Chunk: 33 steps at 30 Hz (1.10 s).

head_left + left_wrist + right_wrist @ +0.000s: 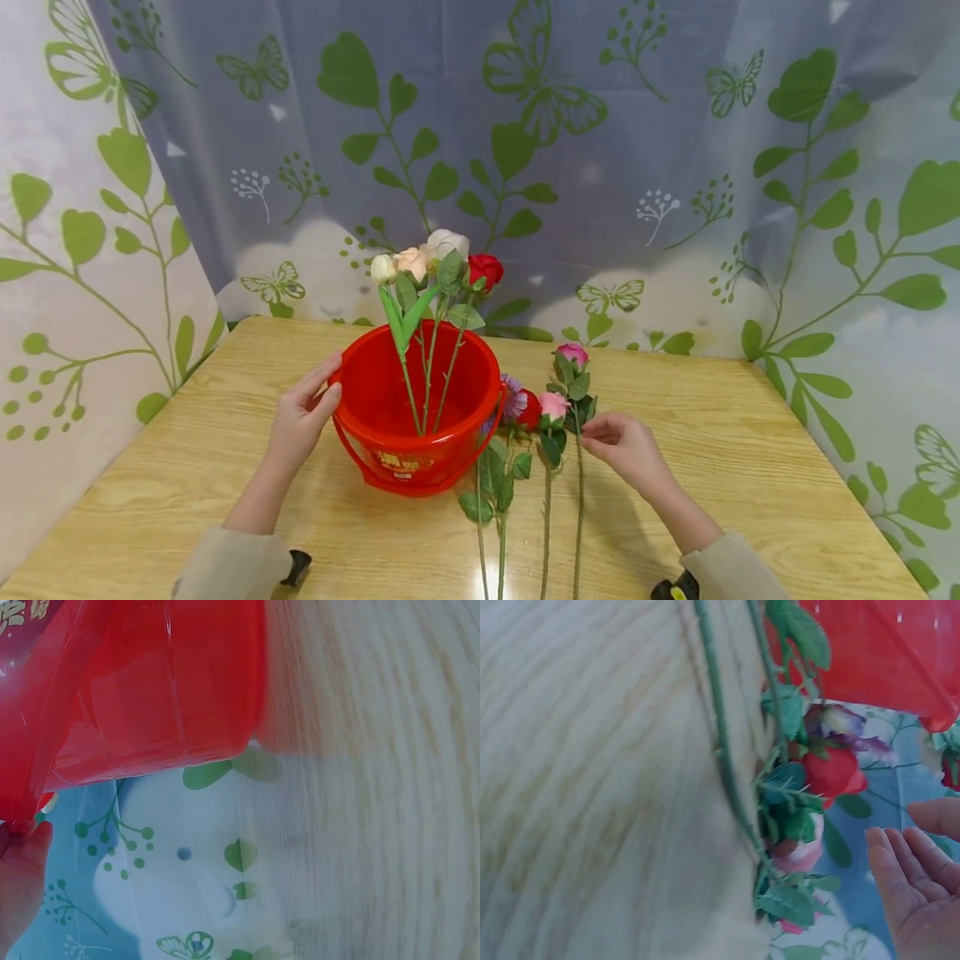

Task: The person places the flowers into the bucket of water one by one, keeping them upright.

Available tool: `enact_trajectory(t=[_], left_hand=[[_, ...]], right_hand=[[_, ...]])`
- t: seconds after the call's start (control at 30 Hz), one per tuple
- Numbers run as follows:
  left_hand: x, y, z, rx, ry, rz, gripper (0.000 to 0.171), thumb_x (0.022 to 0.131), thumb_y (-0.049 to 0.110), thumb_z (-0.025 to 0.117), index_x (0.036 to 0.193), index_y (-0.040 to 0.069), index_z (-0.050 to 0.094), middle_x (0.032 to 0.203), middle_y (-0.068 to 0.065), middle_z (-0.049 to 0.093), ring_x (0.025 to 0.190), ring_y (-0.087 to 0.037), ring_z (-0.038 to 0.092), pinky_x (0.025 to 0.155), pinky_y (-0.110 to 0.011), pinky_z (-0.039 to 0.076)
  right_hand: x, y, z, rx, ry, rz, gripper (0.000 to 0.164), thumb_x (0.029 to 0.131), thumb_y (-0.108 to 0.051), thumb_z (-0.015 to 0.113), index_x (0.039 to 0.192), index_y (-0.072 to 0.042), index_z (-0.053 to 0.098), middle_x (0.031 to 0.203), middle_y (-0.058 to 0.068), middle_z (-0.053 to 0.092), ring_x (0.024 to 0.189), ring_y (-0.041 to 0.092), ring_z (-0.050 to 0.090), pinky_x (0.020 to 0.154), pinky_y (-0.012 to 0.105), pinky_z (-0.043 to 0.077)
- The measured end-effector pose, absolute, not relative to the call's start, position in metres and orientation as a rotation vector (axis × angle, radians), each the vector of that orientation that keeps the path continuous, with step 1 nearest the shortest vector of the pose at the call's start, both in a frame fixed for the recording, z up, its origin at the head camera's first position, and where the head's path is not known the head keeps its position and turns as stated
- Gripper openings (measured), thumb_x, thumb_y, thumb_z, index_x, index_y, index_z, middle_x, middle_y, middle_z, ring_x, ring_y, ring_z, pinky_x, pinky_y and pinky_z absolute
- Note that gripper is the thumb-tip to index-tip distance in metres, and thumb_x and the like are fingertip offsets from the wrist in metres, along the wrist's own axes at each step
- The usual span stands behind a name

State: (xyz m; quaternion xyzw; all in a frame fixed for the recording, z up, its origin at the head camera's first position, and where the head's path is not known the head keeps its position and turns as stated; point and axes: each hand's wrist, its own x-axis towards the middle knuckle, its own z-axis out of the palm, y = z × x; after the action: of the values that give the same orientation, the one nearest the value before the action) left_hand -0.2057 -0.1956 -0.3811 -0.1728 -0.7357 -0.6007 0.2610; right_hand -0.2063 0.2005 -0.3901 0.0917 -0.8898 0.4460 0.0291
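Note:
A red bucket (420, 458) stands on the table, and my left hand (300, 417) grips its rim on the left side. In the left wrist view, part of that hand (21, 881) touches the bucket's edge. Inside lean a cream tulip (383, 269), a peach rose (412, 262), a white flower (447, 243) and a red rose (485, 271). My right hand (626, 450) hovers beside the stem of a deep pink rose (573, 354). In the right wrist view its fingers (900, 889) are loosely bent, with nothing between them.
Right of the bucket lie a light pink rose (553, 406), another red rose (530, 411) and a purple flower (513, 398), stems toward the near edge. The wooden table (720, 425) ends at a leaf-and-butterfly curtain (465, 108) behind and at both sides.

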Motion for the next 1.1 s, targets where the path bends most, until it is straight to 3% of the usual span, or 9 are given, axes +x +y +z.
enact_trajectory(t=[0.07,0.13,0.33,0.4,1.1], left_hand=[[-0.203,-0.194,-0.378,-0.474,-1.990,-1.623,0.032,0.084,-0.010,0.049,0.116,-0.016,0.048,0.117,0.015,0.049,0.108,0.003,0.044,0.079,-0.012,0.041],[-0.203,-0.194,-0.377,-0.470,-1.992,-1.624,0.032,0.084,-0.010,0.050,0.116,-0.016,0.048,0.117,0.014,0.049,0.108,0.003,0.045,0.079,-0.012,0.042],[-0.212,-0.200,-0.388,-0.471,-1.995,-1.623,0.033,0.085,-0.008,0.050,0.117,-0.012,0.050,0.124,-0.023,0.046,0.109,0.002,0.044,0.081,-0.013,0.041],[-0.213,-0.200,-0.389,-0.481,-1.985,-1.628,0.033,0.085,-0.008,0.050,0.117,-0.013,0.050,0.124,-0.027,0.044,0.110,0.001,0.044,0.081,-0.014,0.041],[-0.212,-0.200,-0.389,-0.487,-1.987,-1.626,0.033,0.084,-0.009,0.051,0.117,-0.013,0.050,0.123,-0.028,0.045,0.109,0.002,0.045,0.080,-0.014,0.042]], right_hand=[[-0.208,0.202,-0.392,0.271,-2.755,1.378,0.016,0.078,-0.002,0.064,0.092,0.005,0.061,0.084,0.009,0.064,0.078,0.023,0.060,0.068,0.032,0.051],[-0.209,0.203,-0.395,0.255,-2.770,1.380,0.016,0.079,-0.003,0.064,0.092,0.006,0.061,0.083,0.009,0.064,0.078,0.023,0.060,0.067,0.033,0.051],[-0.213,0.205,-0.405,0.181,-2.825,1.434,0.017,0.079,0.000,0.062,0.093,0.008,0.060,0.080,0.008,0.062,0.076,0.021,0.058,0.064,0.031,0.050],[-0.214,0.206,-0.408,0.160,-2.836,1.452,0.017,0.079,0.000,0.061,0.093,0.009,0.060,0.079,0.008,0.061,0.075,0.021,0.057,0.062,0.031,0.050],[-0.223,0.206,-0.428,0.006,-2.928,1.586,0.023,0.074,0.004,0.059,0.093,0.016,0.056,0.074,0.010,0.060,0.063,0.019,0.059,0.056,0.031,0.051]])
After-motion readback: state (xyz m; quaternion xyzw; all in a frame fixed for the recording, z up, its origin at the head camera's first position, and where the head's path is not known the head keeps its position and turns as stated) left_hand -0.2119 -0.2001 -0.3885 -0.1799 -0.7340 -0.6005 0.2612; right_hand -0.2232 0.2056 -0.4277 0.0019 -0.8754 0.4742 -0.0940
